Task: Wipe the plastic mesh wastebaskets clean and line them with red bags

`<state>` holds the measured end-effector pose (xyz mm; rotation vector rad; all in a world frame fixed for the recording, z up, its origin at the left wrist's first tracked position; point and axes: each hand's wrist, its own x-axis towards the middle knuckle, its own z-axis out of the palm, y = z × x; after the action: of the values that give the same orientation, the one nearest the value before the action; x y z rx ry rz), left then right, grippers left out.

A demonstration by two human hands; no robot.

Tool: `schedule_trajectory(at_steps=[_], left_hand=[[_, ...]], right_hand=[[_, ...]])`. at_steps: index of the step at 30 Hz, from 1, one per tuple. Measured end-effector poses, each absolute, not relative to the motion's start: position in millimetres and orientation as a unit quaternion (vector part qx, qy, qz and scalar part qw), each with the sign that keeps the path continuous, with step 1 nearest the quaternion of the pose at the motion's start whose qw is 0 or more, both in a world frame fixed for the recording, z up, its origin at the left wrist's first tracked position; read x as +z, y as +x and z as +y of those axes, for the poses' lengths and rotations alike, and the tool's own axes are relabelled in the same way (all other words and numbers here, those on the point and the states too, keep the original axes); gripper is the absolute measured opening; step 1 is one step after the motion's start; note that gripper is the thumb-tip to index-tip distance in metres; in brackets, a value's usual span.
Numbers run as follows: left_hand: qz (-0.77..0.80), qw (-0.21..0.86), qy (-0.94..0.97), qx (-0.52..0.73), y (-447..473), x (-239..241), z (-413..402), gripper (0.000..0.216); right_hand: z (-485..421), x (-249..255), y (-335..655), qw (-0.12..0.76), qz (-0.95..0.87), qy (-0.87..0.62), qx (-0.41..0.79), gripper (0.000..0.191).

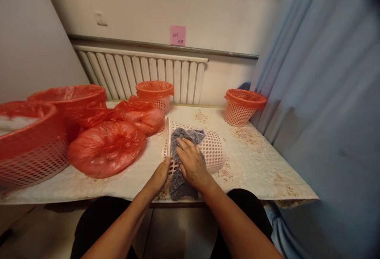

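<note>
A pale pink perforated plastic wastebasket (pixel 214 148) lies on its side on the table in front of me, its mouth toward the left. My left hand (pixel 162 175) grips the near part of its rim. Bunched over the basket's upper side is a grey cloth (pixel 181 187), one end hanging down the near side to the table. My right hand (pixel 192 162) presses on this cloth, fingers bent over it, and holds it against the basket wall. The fingertips of my left hand are partly hidden behind the rim.
Red bag-lined baskets stand at the left (pixel 32 160), at the back (pixel 162 102) and at the right (pixel 239 112). Puffed red plastic bags (pixel 108 148) lie left of the wastebasket. A blue curtain (pixel 320 124) hangs along the right; a radiator (pixel 142 67) is behind the table (pixel 267 164).
</note>
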<state>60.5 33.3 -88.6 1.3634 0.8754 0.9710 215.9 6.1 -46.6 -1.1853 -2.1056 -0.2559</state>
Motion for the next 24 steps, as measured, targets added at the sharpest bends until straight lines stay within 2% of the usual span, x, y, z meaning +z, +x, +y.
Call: schedule_trajectory(at_steps=[5, 9, 14, 20, 24], left_hand=[[0.358, 0.623, 0.577, 0.388, 60, -81, 32, 0.09], [0.353, 0.645, 0.57, 0.367, 60, -80, 32, 0.09], [0.34, 0.654, 0.56, 0.378, 58, -84, 39, 0.089], [0.368, 0.643, 0.563, 0.367, 54, -80, 47, 0.09], [0.34, 0.666, 0.55, 0.371, 54, -84, 52, 0.09]], right_hand=[[31, -58, 256, 0.393, -0.746, -0.526, -0.109, 0.053], [47, -66, 300, 0.438, -0.647, -0.611, -0.131, 0.039], [50, -66, 317, 0.437, -0.574, -0.678, -0.141, 0.024], [48, -63, 302, 0.42, -0.556, -0.701, -0.149, 0.024], [50, -65, 292, 0.43, -0.576, -0.677, -0.158, 0.031]])
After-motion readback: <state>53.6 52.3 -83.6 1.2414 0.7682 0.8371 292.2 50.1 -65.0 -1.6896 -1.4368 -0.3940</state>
